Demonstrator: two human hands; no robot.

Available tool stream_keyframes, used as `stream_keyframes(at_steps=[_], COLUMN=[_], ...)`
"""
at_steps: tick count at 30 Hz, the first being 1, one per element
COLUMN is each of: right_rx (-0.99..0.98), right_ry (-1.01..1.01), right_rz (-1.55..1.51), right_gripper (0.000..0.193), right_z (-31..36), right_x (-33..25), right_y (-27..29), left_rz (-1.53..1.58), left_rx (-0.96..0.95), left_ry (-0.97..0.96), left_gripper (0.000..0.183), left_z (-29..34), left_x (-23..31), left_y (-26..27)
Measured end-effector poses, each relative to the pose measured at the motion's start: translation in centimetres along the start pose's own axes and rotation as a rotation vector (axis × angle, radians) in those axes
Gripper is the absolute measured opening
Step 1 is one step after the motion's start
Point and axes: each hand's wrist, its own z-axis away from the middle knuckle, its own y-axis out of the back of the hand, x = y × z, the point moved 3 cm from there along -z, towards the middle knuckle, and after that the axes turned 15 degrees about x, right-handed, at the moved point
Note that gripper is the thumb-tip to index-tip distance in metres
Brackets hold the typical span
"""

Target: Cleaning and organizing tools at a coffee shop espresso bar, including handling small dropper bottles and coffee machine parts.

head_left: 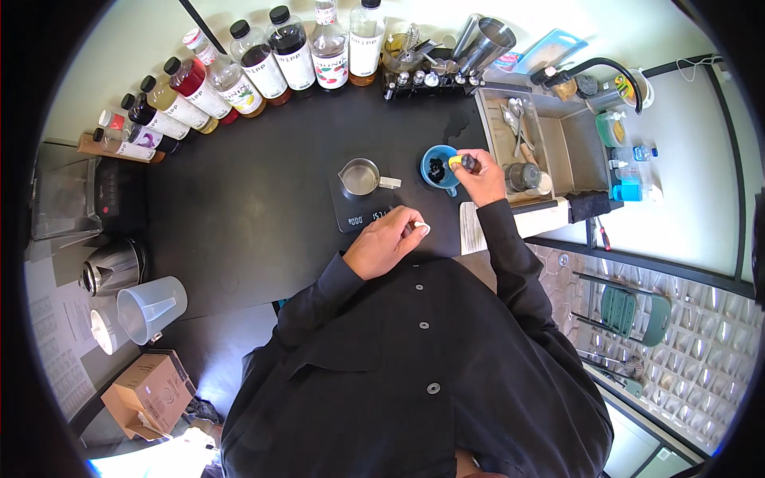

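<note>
My right hand (480, 177) holds a small dark dropper bottle with a yellow part (462, 162), tipped over a blue cup (437, 168) that has dark liquid in it. My left hand (386, 240) rests on the black counter (263, 191) just in front of a black scale (360, 210), pinching a small white object (421, 229), perhaps a cap. A small metal pitcher (360, 177) stands on the scale, to the left of the blue cup.
A row of syrup bottles (239, 72) lines the counter's far edge. Metal shakers (484, 44) and a sink (550, 143) with spoons are at the right. A blender (80, 195), kettle (111, 267) and plastic jug (151, 307) stand at the left.
</note>
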Motion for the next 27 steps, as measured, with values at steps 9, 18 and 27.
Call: stream_keyframes(at_steps=[9, 18, 27], right_rx=[-0.012, 0.076, 0.113], right_ry=[-0.234, -0.805, -0.589], right_rz=[-0.174, -0.968, -0.568], right_gripper=[0.031, 0.027, 0.030], right_z=[0.9, 3.3, 3.7], right_x=[3.0, 5.5, 6.0], right_y=[0.6, 1.4, 0.8], left_rz=[0.000, -0.031, -0.029], left_rx=[0.015, 0.006, -0.005], left_ry=[-0.023, -0.069, -0.071], left_gripper=[0.023, 0.021, 0.021], left_z=[0.2, 1.1, 2.2], left_x=[0.3, 0.8, 1.5], left_y=[0.0, -0.5, -1.5])
